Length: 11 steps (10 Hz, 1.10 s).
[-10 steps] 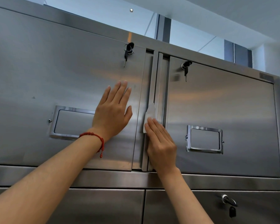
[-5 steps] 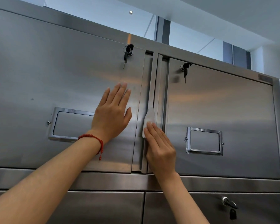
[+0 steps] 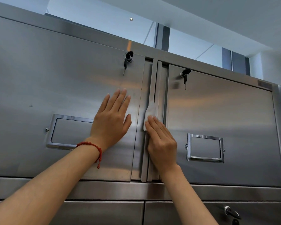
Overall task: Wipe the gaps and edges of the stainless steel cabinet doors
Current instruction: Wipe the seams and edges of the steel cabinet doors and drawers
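Note:
Two stainless steel cabinet doors fill the head view: the left door (image 3: 63, 88) and the right door (image 3: 221, 111), with a vertical gap and edge strips (image 3: 154, 75) between them. My left hand (image 3: 112, 120) lies flat and open on the left door, a red bracelet on its wrist. My right hand (image 3: 161, 140) presses a white wipe (image 3: 150, 111) with flat fingers against the gap, about halfway up. The wipe's upper part sticks out above my fingertips.
Keys hang in the lock of the left door (image 3: 128, 60) and in that of the right door (image 3: 185, 75). Each door has a framed label holder (image 3: 205, 148). Lower cabinet doors (image 3: 104, 213) sit below a steel rail; one has a lock (image 3: 230, 211).
My right hand with the wipe has slid a little down along the gap and then back up. My left hand has stayed flat on the left door.

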### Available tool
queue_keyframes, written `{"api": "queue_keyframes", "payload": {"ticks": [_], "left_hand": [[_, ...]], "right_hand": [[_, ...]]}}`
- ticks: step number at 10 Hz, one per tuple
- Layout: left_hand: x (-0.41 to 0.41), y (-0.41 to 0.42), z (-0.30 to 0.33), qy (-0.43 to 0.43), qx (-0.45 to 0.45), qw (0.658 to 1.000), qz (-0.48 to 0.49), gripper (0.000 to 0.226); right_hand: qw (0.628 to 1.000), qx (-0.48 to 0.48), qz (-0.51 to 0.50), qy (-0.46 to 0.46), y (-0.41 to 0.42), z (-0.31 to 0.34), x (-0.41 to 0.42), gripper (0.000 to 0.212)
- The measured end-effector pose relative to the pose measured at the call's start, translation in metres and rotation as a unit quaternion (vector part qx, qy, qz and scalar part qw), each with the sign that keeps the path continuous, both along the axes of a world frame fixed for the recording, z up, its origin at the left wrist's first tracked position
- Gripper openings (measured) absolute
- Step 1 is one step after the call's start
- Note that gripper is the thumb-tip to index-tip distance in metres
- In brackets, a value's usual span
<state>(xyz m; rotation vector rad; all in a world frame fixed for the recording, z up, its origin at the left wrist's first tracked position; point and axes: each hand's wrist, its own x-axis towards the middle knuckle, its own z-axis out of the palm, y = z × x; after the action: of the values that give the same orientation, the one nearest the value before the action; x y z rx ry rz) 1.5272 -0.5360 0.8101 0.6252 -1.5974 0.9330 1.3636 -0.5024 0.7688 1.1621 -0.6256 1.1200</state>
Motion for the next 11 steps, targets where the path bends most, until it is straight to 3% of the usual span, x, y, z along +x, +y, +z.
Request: {"api": "queue_keyframes", "payload": {"ticks": [4,7,11], "left_hand": [[0.0,0.001,0.0,-0.001,-0.005,1.0,0.003,0.057],[0.0,-0.001,0.001,0.001,-0.012,1.0,0.002,0.057],[-0.001,-0.003,0.001,0.0,-0.008,1.0,0.005,0.057]], "right_hand": [[1.0,-0.001,0.003,0.009,0.001,0.037,0.001,0.021],[1.0,0.03,0.001,0.009,0.002,0.059,0.0,0.033],[1.0,0.024,-0.008,0.012,0.003,0.092,0.003,0.028]]}}
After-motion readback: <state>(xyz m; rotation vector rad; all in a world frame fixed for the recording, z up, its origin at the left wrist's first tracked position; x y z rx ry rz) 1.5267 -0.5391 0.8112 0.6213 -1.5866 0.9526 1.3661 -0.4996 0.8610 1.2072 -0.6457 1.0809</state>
